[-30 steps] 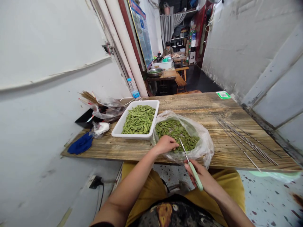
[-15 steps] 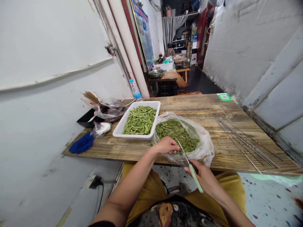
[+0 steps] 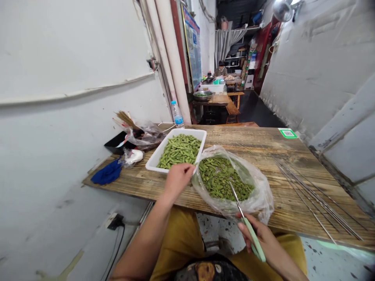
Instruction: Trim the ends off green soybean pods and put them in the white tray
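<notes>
My right hand (image 3: 258, 236) grips scissors (image 3: 249, 230) with pale green handles. Their metal blades point down over the open clear plastic bag (image 3: 262, 187), which holds green pods and clippings (image 3: 222, 177). My left hand (image 3: 180, 177) is at the front right corner of a white plastic tray (image 3: 150, 163), between it and the bag. Its fingers are pinched together; what they hold, if anything, is hidden. A heap of green soybean pods (image 3: 180, 150) fills the tray.
Several long metal skewers (image 3: 316, 199) lie on the wooden table's right side. At the left are a blue cloth (image 3: 107, 172), a black box (image 3: 115, 144) and plastic bags. A water bottle (image 3: 177, 116) stands behind the tray. A person (image 3: 221, 69) sits at a far table.
My left hand has moved left, from above the bag by the scissor tips to the tray's corner. The scissors stay over the bag in my right hand. The view has shifted slightly.
</notes>
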Available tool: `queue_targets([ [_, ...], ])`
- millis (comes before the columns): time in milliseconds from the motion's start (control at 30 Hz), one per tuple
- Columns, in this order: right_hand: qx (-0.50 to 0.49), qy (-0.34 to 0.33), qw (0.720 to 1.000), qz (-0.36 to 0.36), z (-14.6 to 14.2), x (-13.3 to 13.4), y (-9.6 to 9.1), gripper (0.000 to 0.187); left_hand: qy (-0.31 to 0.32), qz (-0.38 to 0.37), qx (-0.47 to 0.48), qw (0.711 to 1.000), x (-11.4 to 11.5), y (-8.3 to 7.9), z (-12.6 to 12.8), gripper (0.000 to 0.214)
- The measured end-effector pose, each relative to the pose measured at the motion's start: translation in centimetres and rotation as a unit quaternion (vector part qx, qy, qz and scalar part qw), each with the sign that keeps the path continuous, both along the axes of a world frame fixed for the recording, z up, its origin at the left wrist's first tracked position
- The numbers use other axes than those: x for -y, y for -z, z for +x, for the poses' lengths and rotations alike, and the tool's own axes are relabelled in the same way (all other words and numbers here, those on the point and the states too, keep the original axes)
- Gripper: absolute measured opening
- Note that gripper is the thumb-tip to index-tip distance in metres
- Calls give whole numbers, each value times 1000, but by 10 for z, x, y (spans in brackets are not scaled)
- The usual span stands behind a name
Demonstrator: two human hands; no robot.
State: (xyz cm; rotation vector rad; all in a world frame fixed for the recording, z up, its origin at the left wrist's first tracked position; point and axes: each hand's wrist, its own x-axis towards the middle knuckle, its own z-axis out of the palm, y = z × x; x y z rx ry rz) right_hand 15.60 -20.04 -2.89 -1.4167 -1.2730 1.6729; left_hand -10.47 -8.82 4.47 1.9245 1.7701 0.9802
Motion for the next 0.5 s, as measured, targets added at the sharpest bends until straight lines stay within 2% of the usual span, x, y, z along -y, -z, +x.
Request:
queue_targets([
  [100,-7,-3,1000,-4,-2,-4,-4,63,-148,94,-92,980,-22,-20,-35,24],
  [133,-5,4,1000,-7,-3,-5,-5,64,-180,99,-125,971,-33,-26,-44,25],
  [200,5,25,999,-22,-4,-5,-5,65,-197,85,-182,959,-56,-33,-56,25],
  [267,18,53,998,-42,-3,-3,-3,67,-168,91,-213,958,-73,-33,-57,26],
  [333,25,88,995,-45,-1,-1,1,67,-130,139,-204,960,-74,-26,-48,31],
  [400,40,128,990,-37,4,1,5,68,-81,192,-160,965,-58,-12,-28,30],
  [433,54,143,988,-32,7,2,6,68,-36,198,-136,970,-45,-2,-17,29],
  [500,82,162,983,-24,14,1,4,69,104,183,-114,971,-16,18,6,28],
])
